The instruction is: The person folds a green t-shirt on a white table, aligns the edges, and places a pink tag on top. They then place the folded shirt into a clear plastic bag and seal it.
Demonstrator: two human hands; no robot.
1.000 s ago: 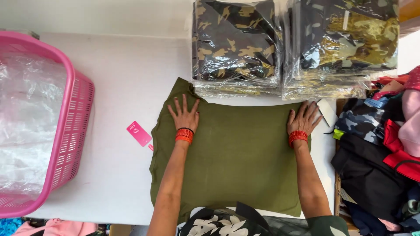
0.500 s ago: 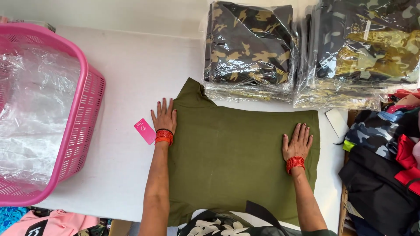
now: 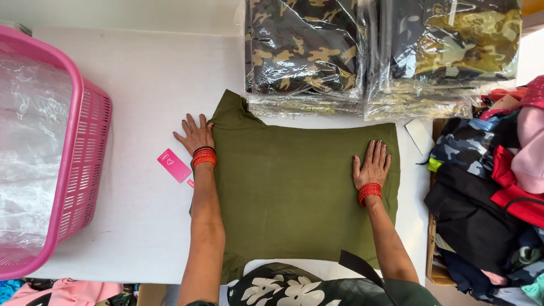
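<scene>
Lay flat on the white tabletop (image 3: 153,73): a folded olive-green cotton garment (image 3: 294,192), long axis running from near edge to far, one corner peaking at the far left toward the plastic-wrapped stacks of camouflage clothing (image 3: 306,51). Stood to the left, well apart from the garment: a large pink slotted plastic basket (image 3: 85,164) lined with clear film. Heaped to the right, just beside the garment's edge: a pile of mixed dark, red and camouflage clothes (image 3: 487,204). Rested palm-down at the garment's left edge: left hand (image 3: 195,135), fingers spread apart and flat, thumb side touching the cloth, gripping nothing. Pressed palm-down on the garment's right part: right hand (image 3: 372,165), fingers straight, close together, holding nothing. Lay beside the left wrist, on bare table: a small pink card tag (image 3: 174,165).
</scene>
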